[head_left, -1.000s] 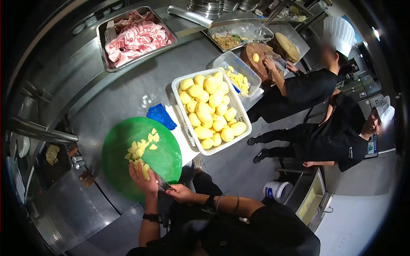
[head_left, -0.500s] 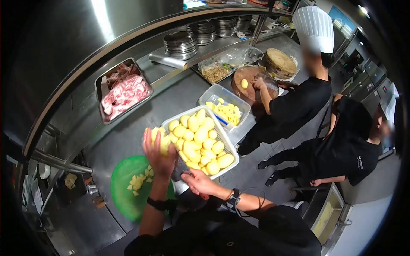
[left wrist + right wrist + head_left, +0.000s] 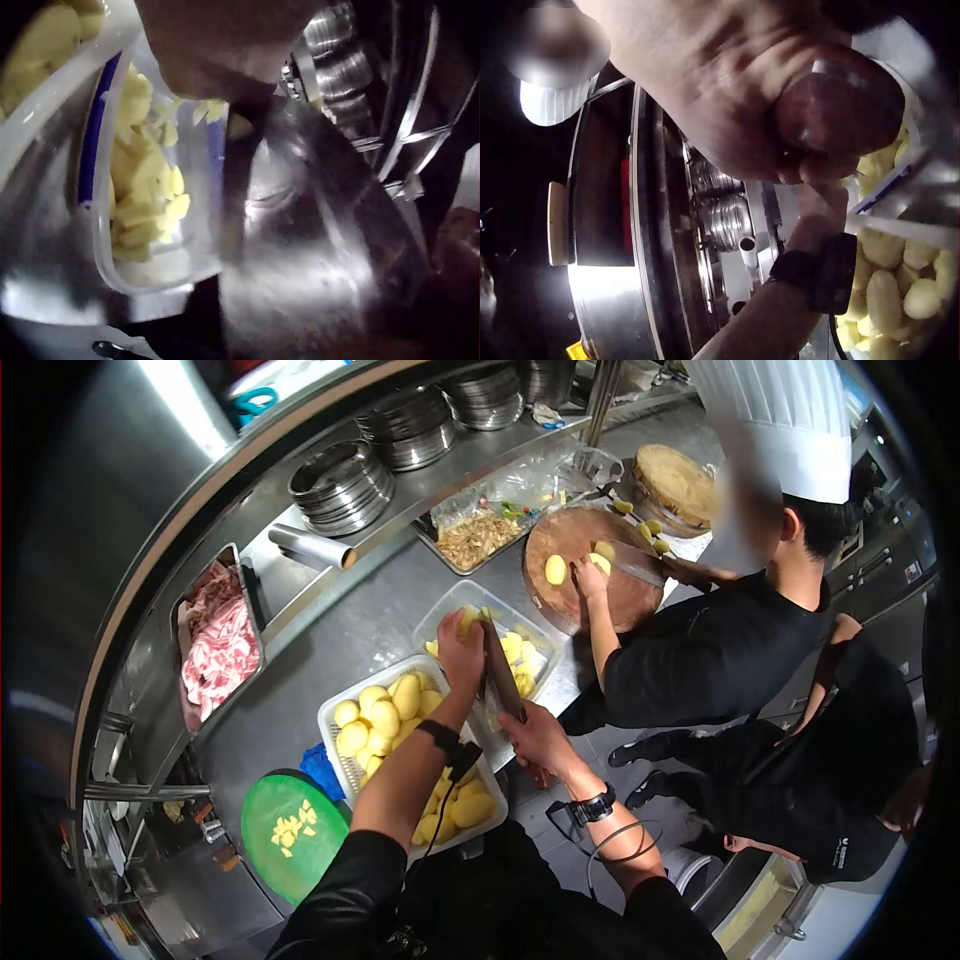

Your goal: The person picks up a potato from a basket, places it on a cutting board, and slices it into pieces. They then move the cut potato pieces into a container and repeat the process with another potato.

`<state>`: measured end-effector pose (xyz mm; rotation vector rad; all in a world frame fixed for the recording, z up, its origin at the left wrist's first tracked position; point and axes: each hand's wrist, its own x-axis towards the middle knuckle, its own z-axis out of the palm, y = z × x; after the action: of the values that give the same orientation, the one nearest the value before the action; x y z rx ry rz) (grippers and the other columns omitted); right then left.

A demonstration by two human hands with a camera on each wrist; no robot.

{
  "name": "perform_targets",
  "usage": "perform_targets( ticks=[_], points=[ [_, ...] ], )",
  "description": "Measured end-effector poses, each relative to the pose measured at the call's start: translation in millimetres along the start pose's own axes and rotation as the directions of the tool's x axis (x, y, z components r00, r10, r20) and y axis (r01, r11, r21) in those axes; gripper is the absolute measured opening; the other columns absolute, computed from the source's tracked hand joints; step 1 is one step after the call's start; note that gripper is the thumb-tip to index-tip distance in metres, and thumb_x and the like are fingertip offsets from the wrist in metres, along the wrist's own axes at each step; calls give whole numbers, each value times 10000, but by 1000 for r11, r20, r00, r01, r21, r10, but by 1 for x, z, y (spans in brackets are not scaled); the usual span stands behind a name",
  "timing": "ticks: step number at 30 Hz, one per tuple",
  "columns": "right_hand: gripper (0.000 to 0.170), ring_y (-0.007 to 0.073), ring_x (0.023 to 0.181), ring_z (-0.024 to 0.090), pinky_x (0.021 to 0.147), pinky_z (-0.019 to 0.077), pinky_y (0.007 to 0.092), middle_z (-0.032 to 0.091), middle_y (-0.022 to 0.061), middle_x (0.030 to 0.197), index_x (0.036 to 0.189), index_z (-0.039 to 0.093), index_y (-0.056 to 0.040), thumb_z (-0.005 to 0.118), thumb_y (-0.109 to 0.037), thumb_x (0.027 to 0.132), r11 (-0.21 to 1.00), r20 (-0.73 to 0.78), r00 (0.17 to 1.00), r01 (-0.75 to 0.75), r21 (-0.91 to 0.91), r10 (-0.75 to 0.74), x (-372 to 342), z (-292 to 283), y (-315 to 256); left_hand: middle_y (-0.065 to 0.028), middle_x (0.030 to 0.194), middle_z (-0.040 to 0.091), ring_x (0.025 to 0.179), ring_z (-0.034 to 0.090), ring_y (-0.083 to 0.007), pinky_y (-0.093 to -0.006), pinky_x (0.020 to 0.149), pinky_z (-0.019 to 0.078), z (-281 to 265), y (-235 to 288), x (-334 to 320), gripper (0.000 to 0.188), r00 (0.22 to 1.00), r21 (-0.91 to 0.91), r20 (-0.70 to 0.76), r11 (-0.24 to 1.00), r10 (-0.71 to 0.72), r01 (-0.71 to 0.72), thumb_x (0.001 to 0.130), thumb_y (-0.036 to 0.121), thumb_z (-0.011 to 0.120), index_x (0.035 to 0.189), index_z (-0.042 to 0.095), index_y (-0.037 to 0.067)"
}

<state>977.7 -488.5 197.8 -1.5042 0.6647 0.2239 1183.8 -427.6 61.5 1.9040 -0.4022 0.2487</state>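
My left hand [image 3: 462, 658] holds pale yellow potato pieces [image 3: 468, 622] against the blade of a cleaver [image 3: 501, 672]. Both are over a clear plastic container [image 3: 545, 647] with cut potato inside. My right hand [image 3: 545, 740] grips the cleaver; in the right wrist view the rounded brown end of its handle [image 3: 840, 112] pokes out of the fist. The broad blade [image 3: 300, 247] fills much of the left wrist view, close below the left hand. Potatoes [image 3: 382, 717] fill a white basket [image 3: 345, 765], partly covered by my left forearm. Potato pieces [image 3: 292, 828] lie on a green cutting board [image 3: 285, 872].
A person in a tall white hat [image 3: 800, 450] cuts potatoes on a round wooden board [image 3: 560, 540] beyond the container. A meat tray [image 3: 250, 610], a foil roll [image 3: 310, 547] and stacked metal rings [image 3: 340, 490] are along the shelf. A blue cloth [image 3: 322, 770] lies beside the basket.
Both hands have left the green board, carrying potato pieces and cleaver over the basket to the clear container. The view has swung toward the other person's wooden board.
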Motion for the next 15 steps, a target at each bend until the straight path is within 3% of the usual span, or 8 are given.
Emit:
perform_targets(
  ticks=[4, 5, 7, 8, 11, 14, 15],
  points=[
    [315, 154, 491, 592, 470, 471, 341, 592, 44, 670, 1038, 613, 2, 670, -305, 1073, 993, -52, 998, -48, -110, 43, 8, -37, 10, -211, 1379, 681, 1243, 665, -365, -422, 1057, 529, 45, -109, 6, 314, 987, 22, 118, 994, -109, 107, 966, 213, 744, 1221, 761, 30],
    [317, 155, 489, 595, 469, 471, 344, 594, 48, 669, 1027, 611, 7, 669, -301, 1072, 993, -62, 997, -44, -111, 37, 8, -45, 12, -199, 1408, 679, 1297, 628, -377, -465, 1102, 492, 45, -114, 8, 310, 980, 70, 164, 992, -116, 106, 994, 278, 710, 1180, 774, 38],
    [302, 146, 475, 581, 450, 467, 340, 592, 54, 675, 1004, 599, 8, 656, -279, 1077, 989, -91, 996, -28, -142, 15, 12, -58, 26, -206, 1465, 644, 1372, 571, -392, -507, 1161, 434, 35, -89, 16, 359, 964, 346, 225, 936, -145, 60, 1022, 330, 678, 1232, 762, 51],
    [273, 135, 467, 561, 444, 453, 325, 579, 41, 671, 993, 590, -5, 641, -257, 1087, 996, -83, 995, -64, -55, 59, 16, -61, 33, -209, 1493, 627, 1410, 542, -400, -529, 1190, 405, 28, -70, 20, 383, 955, 472, 248, 881, -165, 30, 1036, 356, 662, 1258, 756, 58],
    [214, 117, 443, 498, 421, 412, 294, 536, 8, 664, 952, 554, -52, 613, -192, 1102, 979, -53, 989, -128, 157, 138, 23, -64, 34, -226, 1610, 519, 1509, 432, -426, -581, 1256, 296, 26, -22, 17, 498, 914, 379, 403, 917, -46, -121, 1089, 411, 573, 1437, 653, 65],
    [205, 119, 442, 489, 411, 403, 299, 538, 8, 672, 955, 541, -59, 622, -184, 1097, 919, 11, 978, -198, 341, 207, 23, -62, 27, -250, 1678, 413, 1540, 388, -446, -589, 1279, 261, 37, 9, -4, 598, 793, 22, 456, 885, 405, -464, 1115, 411, 524, 1584, 491, 42],
    [203, 117, 441, 485, 410, 400, 299, 535, 7, 669, 957, 536, -64, 627, -183, 1095, 920, 14, 979, -194, 341, 201, 23, -61, 22, -259, 1677, 409, 1539, 384, -454, -582, 1276, 268, 37, 19, -5, 602, 789, 35, 457, 878, 411, -477, 1116, 402, 517, 1579, 493, 18]
  ],
)
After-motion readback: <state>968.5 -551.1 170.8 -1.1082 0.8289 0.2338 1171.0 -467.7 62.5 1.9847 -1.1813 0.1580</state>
